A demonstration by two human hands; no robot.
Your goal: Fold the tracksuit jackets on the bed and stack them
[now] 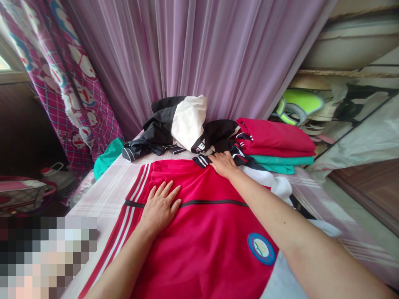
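Note:
A red tracksuit garment (199,236) with white side stripes, a thin black line across it and a round blue badge (261,248) lies spread before me. My left hand (160,206) rests flat on it, fingers spread, near the black line. At its far edge, my right hand (222,163) has its fingers bent over a dark cloth with white-striped trim (202,161); part of that cloth is hidden under the hand. White cloth (282,187) pokes out beside my right forearm.
A crumpled black and white garment (188,122) lies at the back by the purple curtain (199,50). Folded red clothing (277,137) sits on folded teal clothing (280,162) at the right. A teal bundle (109,158) hangs at the left edge. Shelves with a lime visor (299,104) stand right.

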